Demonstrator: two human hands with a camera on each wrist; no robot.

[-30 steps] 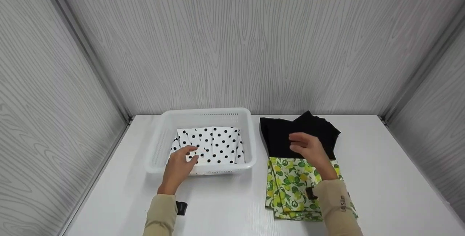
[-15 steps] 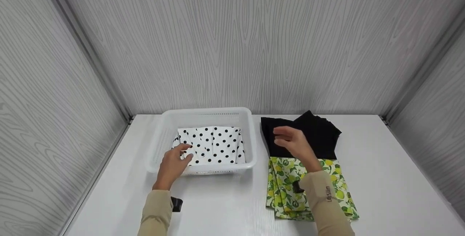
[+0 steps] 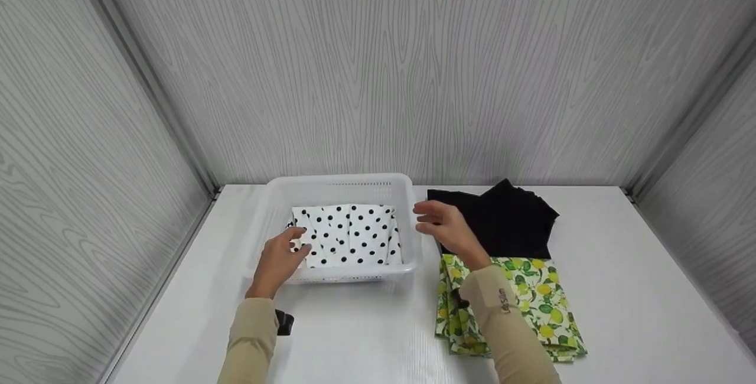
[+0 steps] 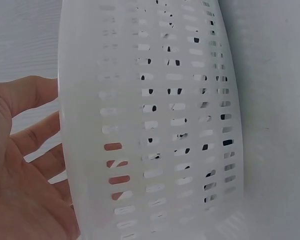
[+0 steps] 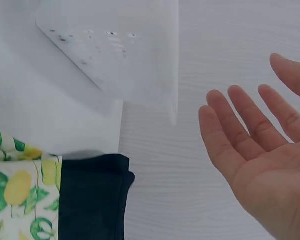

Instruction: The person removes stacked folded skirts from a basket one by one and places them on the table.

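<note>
A white plastic basket [image 3: 411, 218] holds a folded white cloth with black polka dots [image 3: 360, 236]. My left hand [image 3: 276, 263] hovers above the basket's front left part, fingers loosely bent and nothing in them. In the left wrist view that hand [image 4: 27, 155] appears beside the basket's slotted wall [image 4: 160, 125]; contact cannot be told. My right hand [image 3: 446, 227] is near the basket's right rim, in front of the black cloth [image 3: 514, 218]. Its fingers [image 5: 257, 130] are spread and hold nothing. Below the right forearm lies a folded lemon-print cloth [image 3: 543, 307], partly hidden.
All of this stands on a white table [image 3: 614, 289]. Grey wood-patterned panels [image 3: 378, 77] enclose it at the back and on both sides. The lemon-print cloth overlaps or adjoins the black cloth to the right of the basket.
My right hand has moved left, from over the black cloth to the basket's right rim. My left hand has shifted slightly left. The basket and cloths stay in place on the table.
</note>
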